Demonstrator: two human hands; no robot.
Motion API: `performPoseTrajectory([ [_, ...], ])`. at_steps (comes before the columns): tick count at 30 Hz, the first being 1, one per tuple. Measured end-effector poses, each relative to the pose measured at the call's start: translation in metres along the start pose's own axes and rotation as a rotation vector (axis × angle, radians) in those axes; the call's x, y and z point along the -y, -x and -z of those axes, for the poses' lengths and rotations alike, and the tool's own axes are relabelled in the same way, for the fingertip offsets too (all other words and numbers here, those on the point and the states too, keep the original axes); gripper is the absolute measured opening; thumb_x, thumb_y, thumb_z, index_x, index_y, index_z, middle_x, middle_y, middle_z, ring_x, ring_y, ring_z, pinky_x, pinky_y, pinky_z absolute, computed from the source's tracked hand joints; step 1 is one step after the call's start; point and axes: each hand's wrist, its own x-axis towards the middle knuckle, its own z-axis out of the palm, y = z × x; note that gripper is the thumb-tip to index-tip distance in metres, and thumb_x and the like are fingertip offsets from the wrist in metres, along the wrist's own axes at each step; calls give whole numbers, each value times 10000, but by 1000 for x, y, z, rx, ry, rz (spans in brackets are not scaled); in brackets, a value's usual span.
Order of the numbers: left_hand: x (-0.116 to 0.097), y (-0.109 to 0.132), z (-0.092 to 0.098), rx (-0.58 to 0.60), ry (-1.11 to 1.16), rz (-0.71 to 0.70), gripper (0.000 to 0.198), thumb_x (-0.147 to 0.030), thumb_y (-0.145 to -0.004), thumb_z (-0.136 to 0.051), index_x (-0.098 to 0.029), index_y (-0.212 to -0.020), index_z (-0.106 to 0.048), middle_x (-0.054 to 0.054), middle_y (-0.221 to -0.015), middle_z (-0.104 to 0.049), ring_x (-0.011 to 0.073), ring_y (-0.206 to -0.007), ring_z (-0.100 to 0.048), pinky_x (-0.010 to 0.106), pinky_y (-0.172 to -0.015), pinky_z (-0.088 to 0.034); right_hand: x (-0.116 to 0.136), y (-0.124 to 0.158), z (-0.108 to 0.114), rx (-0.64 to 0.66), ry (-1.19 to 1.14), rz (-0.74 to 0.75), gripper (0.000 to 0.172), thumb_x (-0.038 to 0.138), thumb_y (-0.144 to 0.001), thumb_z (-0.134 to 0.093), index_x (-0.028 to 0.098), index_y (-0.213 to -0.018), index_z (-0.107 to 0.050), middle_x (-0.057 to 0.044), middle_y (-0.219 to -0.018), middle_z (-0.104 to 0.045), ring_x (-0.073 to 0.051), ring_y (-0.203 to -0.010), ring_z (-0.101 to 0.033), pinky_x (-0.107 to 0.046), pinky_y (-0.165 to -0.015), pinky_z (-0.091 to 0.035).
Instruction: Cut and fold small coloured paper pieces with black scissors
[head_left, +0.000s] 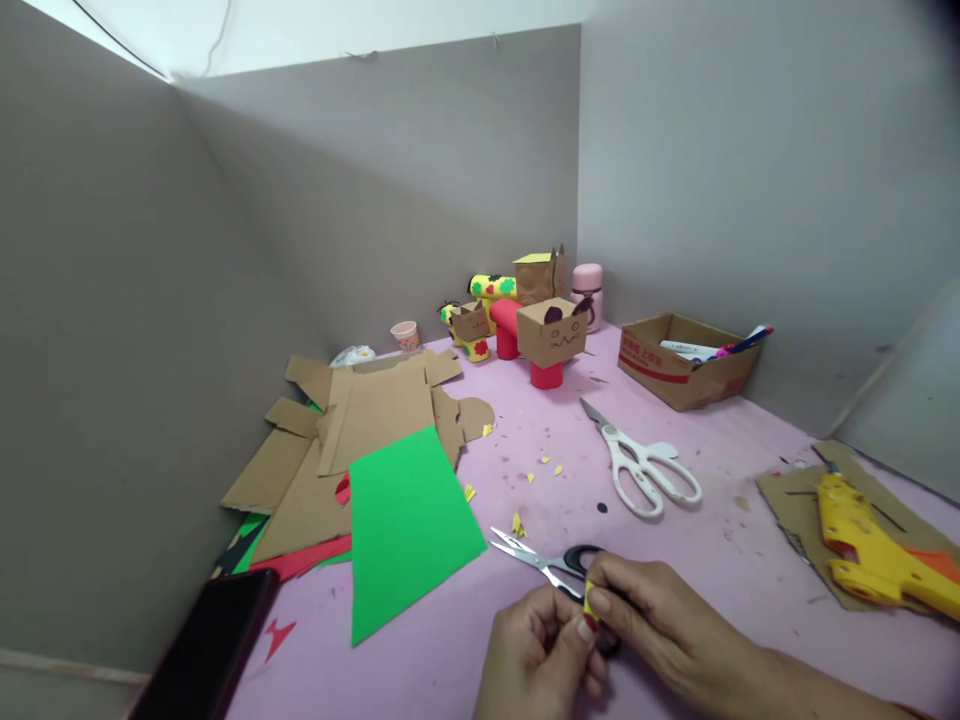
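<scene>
At six o'clock on the table [712, 560], your two hands meet over one small yellow scrap [590, 601]. Your left hand [536, 650] and right hand [652, 620] both pinch it between thumb and fingertips, so it sits at the left hand's two o'clock and at the right hand's nine o'clock, held just above the tabletop.

You have two pairs of scissors. The black pair [551, 563] lies just past your fingers at twelve o'clock, blades parted and pointing to ten o'clock. The white pair [641, 465] lies farther out at one o'clock, well apart from both hands.

One green sheet [405, 520] lies at ten o'clock from your hands, resting partly on one cardboard pile [367, 420]. Loose yellow bits [517, 525] dot the table between sheet and scissors; roughly six, though they are too small to count surely.

Three figures [551, 340] stand at twelve o'clock, far back, with one cup [406, 335] to their left and one bottle [587, 290] to their right. One box [675, 375] sits at one o'clock, one glue gun [862, 540] at three o'clock, one phone [210, 645] at nine o'clock.
</scene>
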Motion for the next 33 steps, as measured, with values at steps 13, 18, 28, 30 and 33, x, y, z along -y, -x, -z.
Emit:
performPoseTrajectory([
  [13,-7,3,0,4,-83,-50,386,-523,-787,-565,-155,-678,-535,9,-570,-556,125,-526,-491,232,-545,-386,2,0,0,-15,-111,2,286,383,-941,-366,209,-732,-455,26,-636,-498,-151,-572,-467,-250,-543,-372],
  [18,-2,2,-2,5,-136,-75,284,-406,-795,-576,-146,-683,-559,20,-603,-564,136,-563,-492,231,-558,-378,3,1,2,-50,-63,28,273,320,-905,-431,204,-658,-454,43,-613,-446,-136,-559,-436,-232,-530,-343],
  [28,0,1,5,-162,-206,-193,142,-236,-696,-663,-164,-573,-661,2,-536,-582,130,-516,-473,222,-516,-350,2,-2,0,-110,-102,6,299,379,-857,-491,190,-625,-488,40,-566,-456,-142,-530,-451,-246,-504,-337],
  [30,-5,0,7,-208,-74,-166,143,-258,-687,-683,-160,-585,-662,2,-549,-600,132,-534,-492,213,-514,-354,2,-3,5,-186,-103,-23,305,388,-895,-445,199,-656,-472,41,-588,-452,-143,-544,-454,-243,-505,-354],
  [33,-12,-4,15,-348,90,-170,167,-289,-647,-740,-155,-591,-658,-10,-556,-612,123,-555,-502,199,-546,-375,5,-5,12,-309,61,-25,224,315,-915,-429,195,-735,-486,25,-642,-488,-152,-580,-475,-252,-539,-390],
])
